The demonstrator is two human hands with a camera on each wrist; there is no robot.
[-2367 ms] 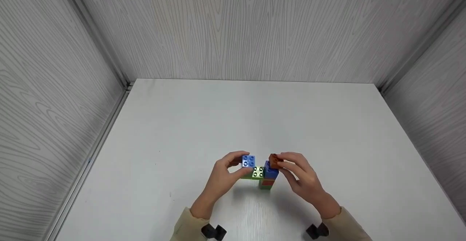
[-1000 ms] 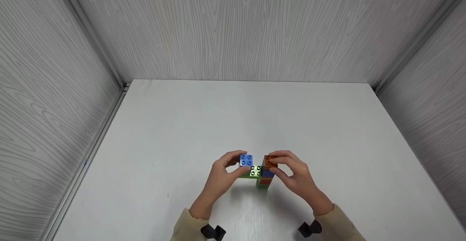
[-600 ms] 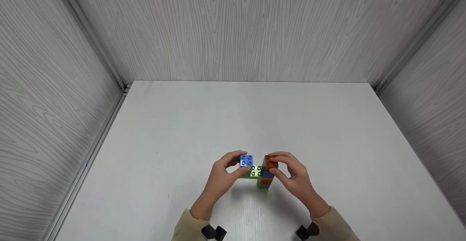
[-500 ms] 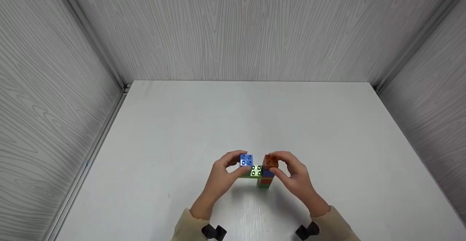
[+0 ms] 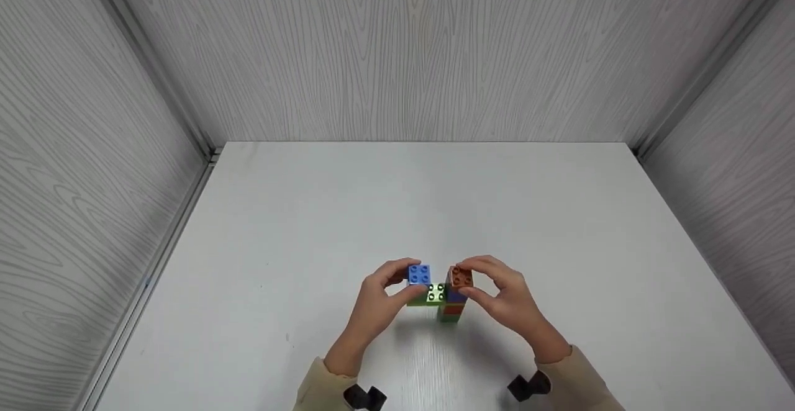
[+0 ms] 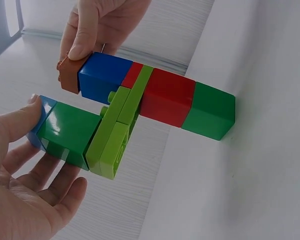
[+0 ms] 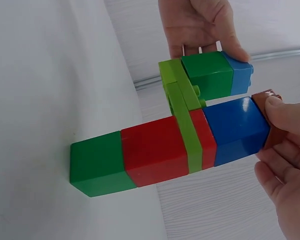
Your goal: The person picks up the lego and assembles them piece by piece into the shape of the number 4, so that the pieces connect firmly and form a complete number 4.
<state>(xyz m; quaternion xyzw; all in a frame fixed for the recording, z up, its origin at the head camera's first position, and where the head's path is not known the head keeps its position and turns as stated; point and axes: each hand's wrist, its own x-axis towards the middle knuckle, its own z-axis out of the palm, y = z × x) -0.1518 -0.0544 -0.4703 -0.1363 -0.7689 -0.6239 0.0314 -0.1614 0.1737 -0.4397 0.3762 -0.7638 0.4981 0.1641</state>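
Observation:
A toy brick structure stands on the table. In the right wrist view its column runs from a green base brick (image 7: 97,165) through a red brick (image 7: 155,150), a lime-green plate (image 7: 187,125) and a thin red brick (image 7: 205,140) to a dark blue brick (image 7: 237,130). My right hand (image 5: 506,296) pinches a brown brick (image 5: 461,276) on top of the dark blue one. At the lime arm's left end sits another green brick (image 6: 70,130), capped by a light blue brick (image 5: 418,274). My left hand (image 5: 379,302) holds that light blue brick between thumb and fingers.
The white tabletop (image 5: 410,206) stretches behind the structure, up to a grey wood-grain back panel (image 5: 397,57). Side panels flank it, the left panel (image 5: 74,181) and the right panel (image 5: 739,169). Black pieces show at both sleeve cuffs.
The brown brick, earlier tilted above the dark blue brick, has come left and down and now lies level on it. My right hand moved with it; my left hand has stayed nearly still.

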